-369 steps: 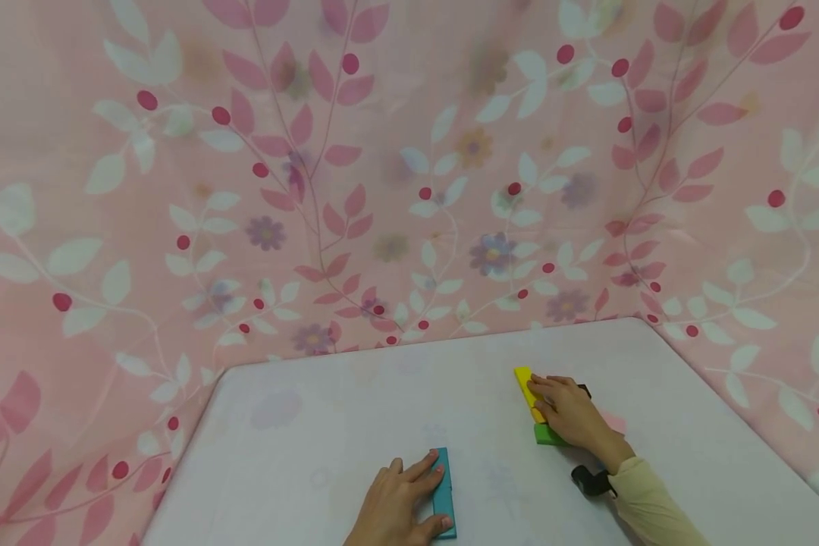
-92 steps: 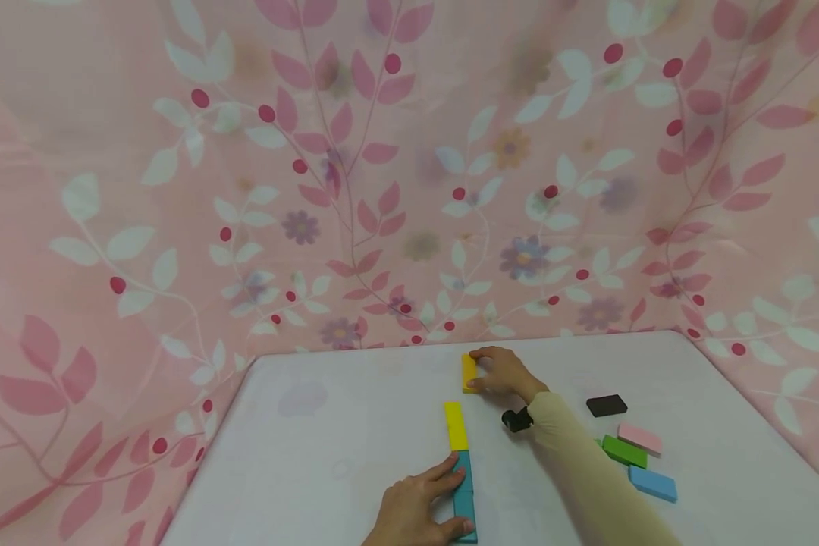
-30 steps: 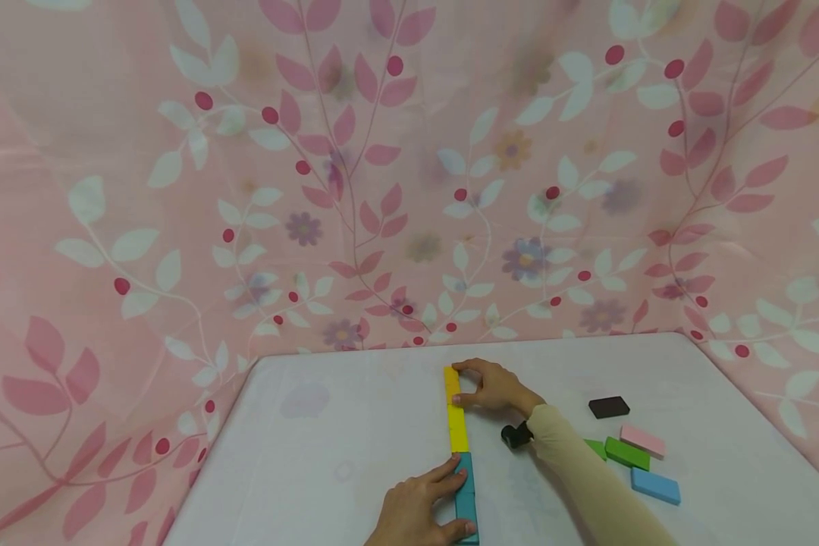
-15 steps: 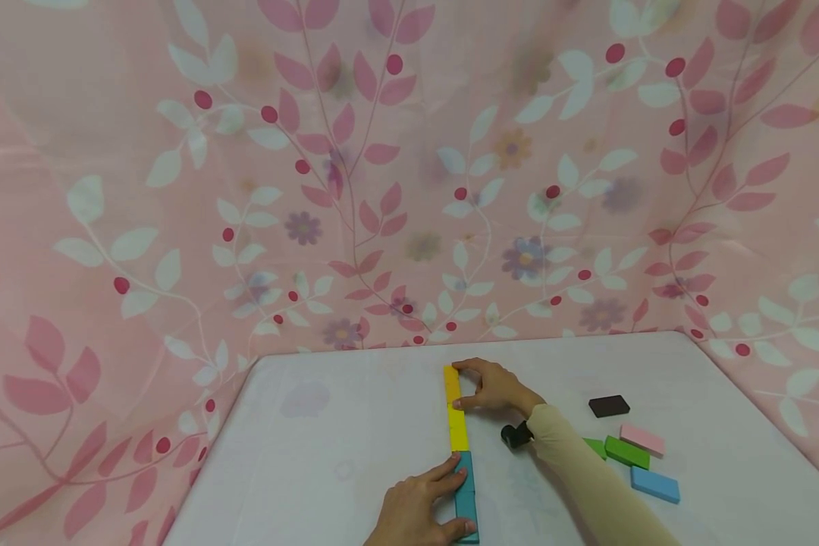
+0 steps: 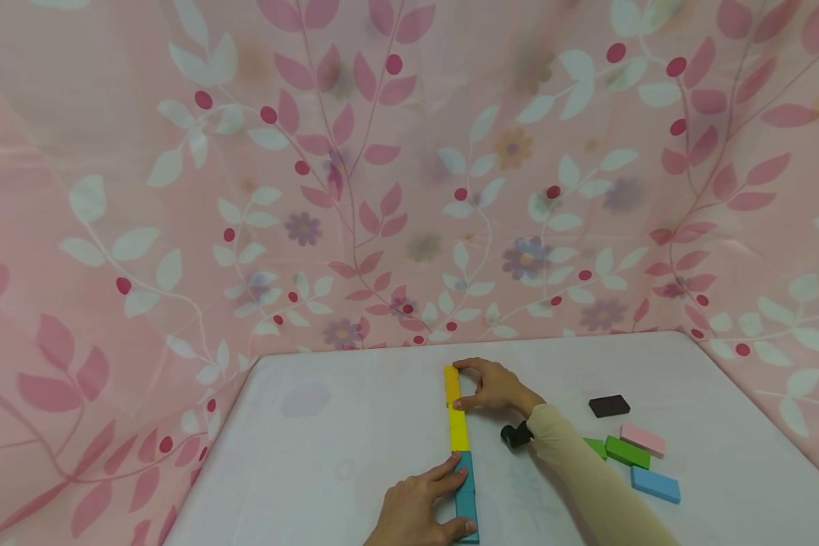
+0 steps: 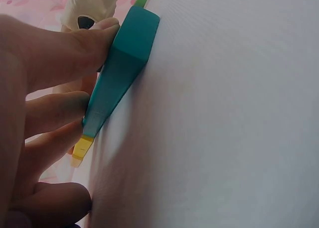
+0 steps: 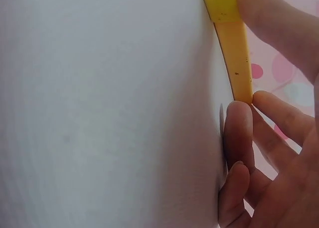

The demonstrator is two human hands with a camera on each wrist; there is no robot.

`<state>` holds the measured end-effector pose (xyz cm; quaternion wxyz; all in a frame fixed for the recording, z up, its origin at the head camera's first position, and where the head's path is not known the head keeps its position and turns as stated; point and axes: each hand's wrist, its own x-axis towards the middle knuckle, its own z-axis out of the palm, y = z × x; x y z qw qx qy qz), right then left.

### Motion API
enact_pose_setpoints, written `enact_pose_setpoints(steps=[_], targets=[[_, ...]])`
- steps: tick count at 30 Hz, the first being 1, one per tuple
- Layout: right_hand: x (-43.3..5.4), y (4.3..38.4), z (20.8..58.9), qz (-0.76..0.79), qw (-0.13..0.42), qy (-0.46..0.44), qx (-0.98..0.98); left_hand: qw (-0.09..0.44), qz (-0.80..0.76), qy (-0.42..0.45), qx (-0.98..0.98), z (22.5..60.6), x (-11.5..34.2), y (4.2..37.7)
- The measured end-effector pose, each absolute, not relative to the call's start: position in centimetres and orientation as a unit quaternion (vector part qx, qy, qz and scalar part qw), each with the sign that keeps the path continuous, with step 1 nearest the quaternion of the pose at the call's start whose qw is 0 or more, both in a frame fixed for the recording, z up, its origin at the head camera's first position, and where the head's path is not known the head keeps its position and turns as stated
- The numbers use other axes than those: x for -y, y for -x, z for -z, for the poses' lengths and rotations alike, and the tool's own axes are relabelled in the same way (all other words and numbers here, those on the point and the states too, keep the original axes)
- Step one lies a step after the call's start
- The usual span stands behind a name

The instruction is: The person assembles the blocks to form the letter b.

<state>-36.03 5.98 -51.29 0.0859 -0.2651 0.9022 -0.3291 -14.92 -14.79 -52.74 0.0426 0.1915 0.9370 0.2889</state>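
Note:
Two teal blocks (image 5: 465, 506) lie end to end at the near end of a straight row. Fingertips and thumb of my left hand (image 5: 412, 506) rest along the top of them, as the teal block (image 6: 119, 68) in the left wrist view also shows. Beyond them the row runs on with a bright yellow block (image 5: 458, 434) and a deeper yellow block (image 5: 450, 388). My right hand (image 5: 497, 387) spans that far block lengthwise, index finger at its far end, thumb by the joint. Up close, fingertips touch the end of the far yellow block (image 7: 235, 63).
To the right on the white table (image 5: 327, 455) lie a black block (image 5: 609, 406), a pink block (image 5: 642, 439), a green block (image 5: 628, 452) and a light blue block (image 5: 655, 484). Another green block (image 5: 597, 449) is partly behind the right sleeve. Pink floral fabric (image 5: 409, 167) surrounds the table.
From the right-hand pile, yellow blocks have come to the teal row. The far one, apart about three seconds ago, now stands in line. Over the last second both hands hardly moved.

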Motion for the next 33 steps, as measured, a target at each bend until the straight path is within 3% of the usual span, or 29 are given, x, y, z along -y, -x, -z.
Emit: enact_pose_setpoints(steps=[33], targets=[[-5.83,36.38,51.99,0.353,0.072,0.251,-0.898,0.041,-0.290,-0.192,-0.937,52.93,14.82,14.94]])
